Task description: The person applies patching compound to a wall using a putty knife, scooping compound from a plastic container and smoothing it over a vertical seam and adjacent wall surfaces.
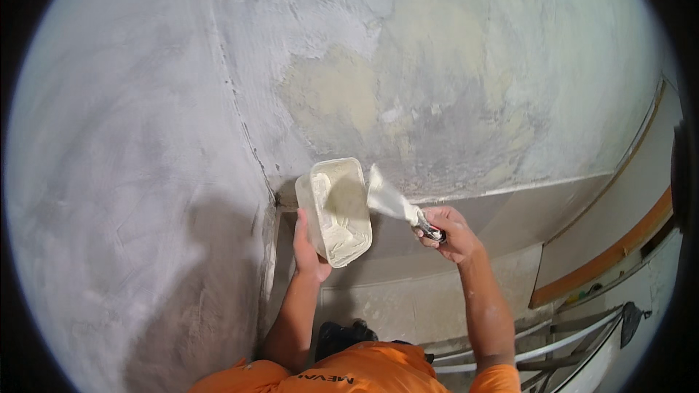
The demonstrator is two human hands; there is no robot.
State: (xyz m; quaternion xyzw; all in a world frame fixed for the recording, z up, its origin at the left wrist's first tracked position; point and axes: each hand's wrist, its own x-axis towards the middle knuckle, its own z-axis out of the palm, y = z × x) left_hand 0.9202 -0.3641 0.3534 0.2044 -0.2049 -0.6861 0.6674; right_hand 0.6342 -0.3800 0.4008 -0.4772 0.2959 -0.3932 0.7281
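Observation:
My left hand (309, 251) grips the left side of a translucent white plastic tub (342, 229), smeared inside with cream-coloured paste. My right hand (455, 236) is closed around the dark handle of a putty knife (389, 196). Its wide, paste-coated blade is raised just beside the tub's right rim, pointing up and to the left. Behind them stands a patchily skimmed grey-white wall (466, 87), with pale yellowish patches above the tub.
An adjoining wall (124, 175) fills the left, carrying my shadow. A lower ledge face (517, 215) runs under the skimmed wall. At right are a wooden-edged panel (597, 262) and, lower down, white and dark rails (539, 349).

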